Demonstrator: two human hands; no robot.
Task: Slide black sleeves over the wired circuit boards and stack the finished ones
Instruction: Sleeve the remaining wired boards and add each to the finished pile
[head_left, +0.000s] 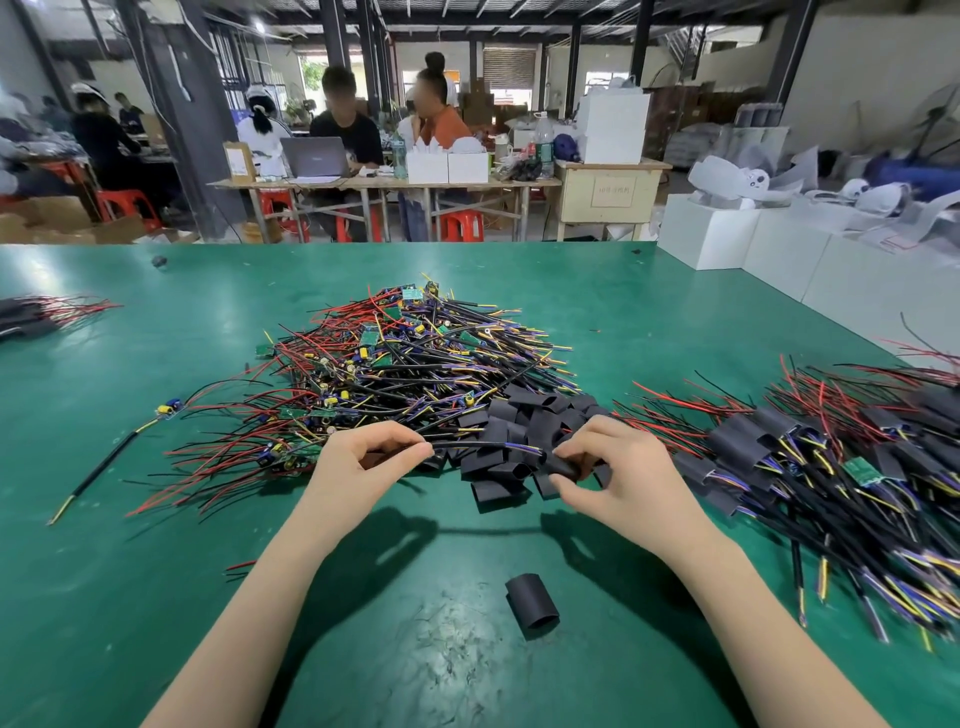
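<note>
Heap of unsleeved boards w/ wires (410, 358), table centre: light, springy, tangle-prone; lift one by its cable, not loose leads.
Finished stack (831, 457), right side: sleeved units, wires fanned out.
Loose black sleeves (524, 415), pile btwn the two: soft, thin-walled, flatten easily; pinch at edges so mouth stays open.
Black cable (483, 445), held above table: left hand (358, 457) pinches one end; right hand (608, 462) grips a sleeve (563, 467) at its coloured-wire end.
Stray sleeve (532, 605), near edge.

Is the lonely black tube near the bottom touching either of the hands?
Apart. The head view shows the lone black sleeve lying by itself on the green table, with bare tabletop between it and the left hand and right hand.
</note>
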